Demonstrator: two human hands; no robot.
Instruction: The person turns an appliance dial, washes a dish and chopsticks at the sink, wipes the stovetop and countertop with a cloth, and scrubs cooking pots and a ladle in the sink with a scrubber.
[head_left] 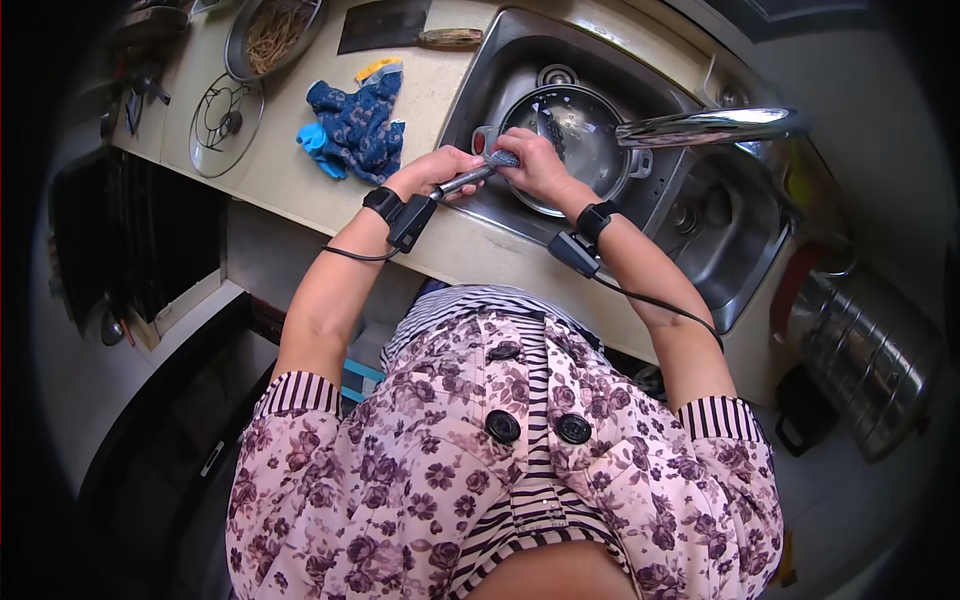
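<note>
So the left hand [445, 170] was closed around a slim metal handle [462, 183], and the right hand [540, 165] was pinching a grey-blue scrubber [505, 158] up against its far end. Couldn't tell what tool the handle belonged to, since fingers and scrubber covered that bit. All of this sat right above the sink's near left corner. Just past the hands, a wide steel pan [600, 135] with two side handles lay in the bigger sink basin [475, 80], wet inside, with the faucet [710, 127] reaching over its right side. The smaller basin [745, 215] was off to the right, and a big clear bottle [860, 350] stood beyond that. Left of the sink, a crumpled blue cloth [362, 115] was on the countertop [290, 205], a cleaver [385, 25] lay near the sink's far left corner, and a glass lid [228, 140] rested near the front edge, with a bowl [236, 55] of brown sticks [278, 35] just behind.
</note>
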